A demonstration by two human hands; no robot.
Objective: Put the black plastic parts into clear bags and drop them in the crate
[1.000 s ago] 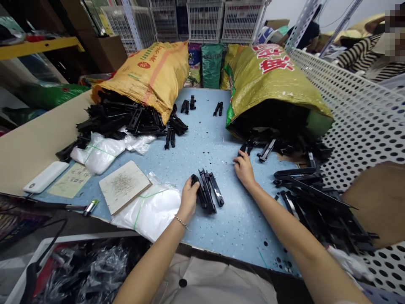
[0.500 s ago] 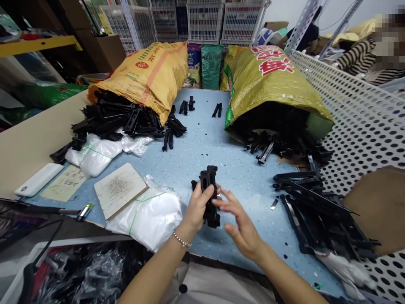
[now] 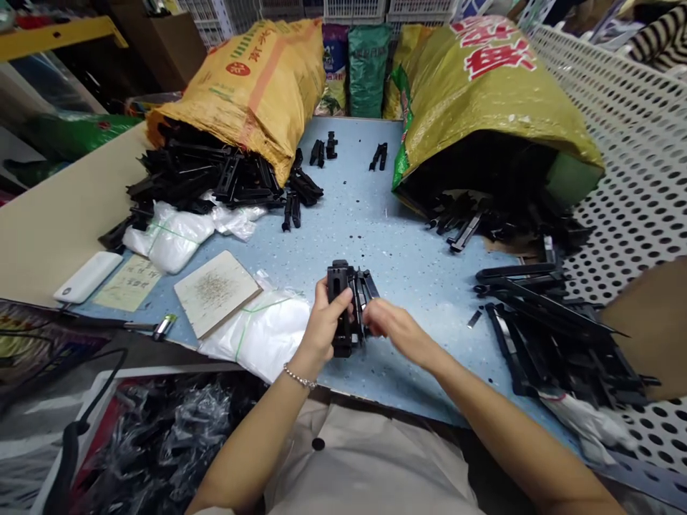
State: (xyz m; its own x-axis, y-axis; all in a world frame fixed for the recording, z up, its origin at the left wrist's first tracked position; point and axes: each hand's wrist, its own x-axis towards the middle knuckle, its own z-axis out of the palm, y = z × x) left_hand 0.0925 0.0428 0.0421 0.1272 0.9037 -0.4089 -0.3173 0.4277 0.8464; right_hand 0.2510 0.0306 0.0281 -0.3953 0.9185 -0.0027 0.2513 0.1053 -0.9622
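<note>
Head view of a blue speckled worktable [image 3: 343, 222]. At centre, the left hand [image 3: 325, 325] is wrapped around a bundle of black plastic clips [image 3: 346, 304], fingers curled tight about it and thumb across its front; the bundle stands roughly upright, just above the tabletop. The right hand [image 3: 394, 330] meets the bundle from 3 o'clock, its fingertips pinched against the bundle's right edge (whether they grip a separate clip cannot be told).

At 9 o'clock of the hands, touching the left wrist region, lies a white plastic bag bound with a green band [image 3: 257, 336]; further out at 9 o'clock rests a pale square board [image 3: 217, 292], then a paper slip [image 3: 129, 283] and a white power bank [image 3: 87, 277].

At 11 o'clock, a yellow-orange woven sack [image 3: 252, 86] lies on its side, spilling a heap of black clips [image 3: 198, 179]. At 1 o'clock, an olive sack with red lettering [image 3: 483, 86] also lies open toward the viewer. At 3 o'clock, well apart from the hands, sits a pile of long black strips [image 3: 547, 329] beside a white perforated panel [image 3: 633, 179].
</note>
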